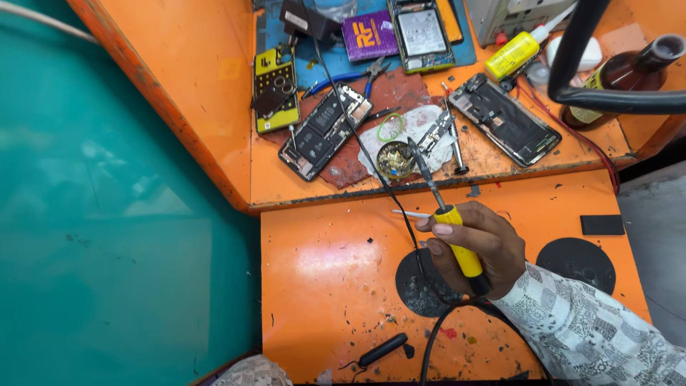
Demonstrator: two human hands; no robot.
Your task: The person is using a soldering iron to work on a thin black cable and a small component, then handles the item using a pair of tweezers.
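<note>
An orange workbench [321, 279], scuffed and speckled with black marks, stands against a teal wall [107, 214]. The right hand [475, 246] has its fingers [446, 230] wrapped tight around the yellow handle of a soldering iron [443, 211]. Beyond the fingertips, the iron's tip rests at a small round tin [395, 159], beside opened phones [325, 131]. The left hand is out of sight.

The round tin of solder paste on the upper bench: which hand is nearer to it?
Right. The right hand holds the yellow soldering iron, whose tip reaches the round tin. The left hand is out of view.
</note>
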